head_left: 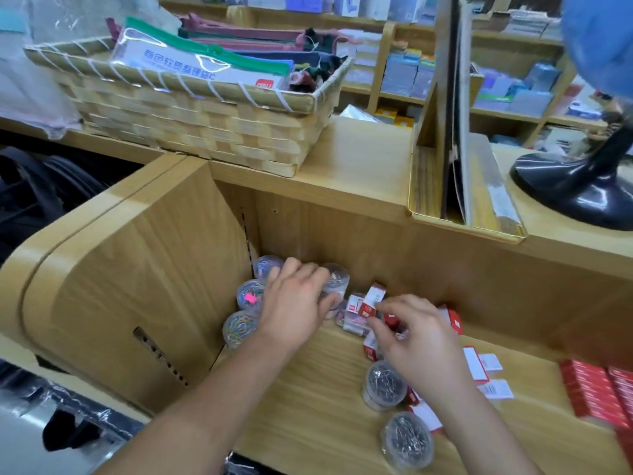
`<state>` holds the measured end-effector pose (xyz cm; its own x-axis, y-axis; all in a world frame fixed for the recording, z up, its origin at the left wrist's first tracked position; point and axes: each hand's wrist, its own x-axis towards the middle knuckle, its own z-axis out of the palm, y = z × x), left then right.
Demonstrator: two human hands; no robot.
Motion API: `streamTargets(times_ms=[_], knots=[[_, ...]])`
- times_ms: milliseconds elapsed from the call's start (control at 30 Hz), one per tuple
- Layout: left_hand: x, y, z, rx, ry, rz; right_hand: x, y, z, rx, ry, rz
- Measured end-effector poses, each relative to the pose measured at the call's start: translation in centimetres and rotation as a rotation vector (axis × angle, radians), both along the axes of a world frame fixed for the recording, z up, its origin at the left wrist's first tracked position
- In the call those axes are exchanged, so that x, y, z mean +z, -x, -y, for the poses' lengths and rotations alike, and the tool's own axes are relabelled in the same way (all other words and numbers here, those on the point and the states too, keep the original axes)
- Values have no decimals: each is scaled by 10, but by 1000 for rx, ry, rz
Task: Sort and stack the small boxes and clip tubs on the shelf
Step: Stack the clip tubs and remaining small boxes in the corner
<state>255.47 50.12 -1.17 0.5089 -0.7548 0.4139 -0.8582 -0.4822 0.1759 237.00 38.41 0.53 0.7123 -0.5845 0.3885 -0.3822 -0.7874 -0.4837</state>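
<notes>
Our left hand (294, 303) reaches deep into the shelf, not far from the wooden side panel (137, 286). Its fingers are curled over the top of a clear tub (338, 281) with silver clips inside. The thumb lies against the near side of the tub, so the hand grips it. Three tubs of coloured clips (250, 294) stand in a row directly against the side panel, one behind the other. The gripped tub is just beside this row, on the side away from the panel.

Our right hand (411, 334) is further from the panel. Its thumb and forefinger pinch a small red and white box (368, 308), which is tilted, and the other fingers are loosely bent. Other small boxes (454, 320) lie around this hand.

Two tubs of silver clips (385, 385) stand upright on the shelf board (308, 389) near its front edge, beside the right wrist and well apart from the panel. Some flat red and white boxes (476, 366) lie even further from it. A neat stack of red boxes (589, 392) is the furthest from the panel. Above the panel, on top of the unit, stands a woven basket (191, 121) with zip pouches. The print on the boxes is too blurred for us to read.
</notes>
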Motion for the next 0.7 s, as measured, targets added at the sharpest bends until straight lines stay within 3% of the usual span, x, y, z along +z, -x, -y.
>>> streamTargets(times_ms=[267,433,533,700], knots=[[6,-2,1,8,-23,33,-13,47,-12,-102,-111,-125],[4,48,-31,-210,286,-178,-19,59,-20,-73,-197,-257],[-18,81,-58,-324,301,-319,-18,55,-26,-48,-73,-283],[-54,112,-83,-344,187,-516,-26,41,-29,48,124,-479]])
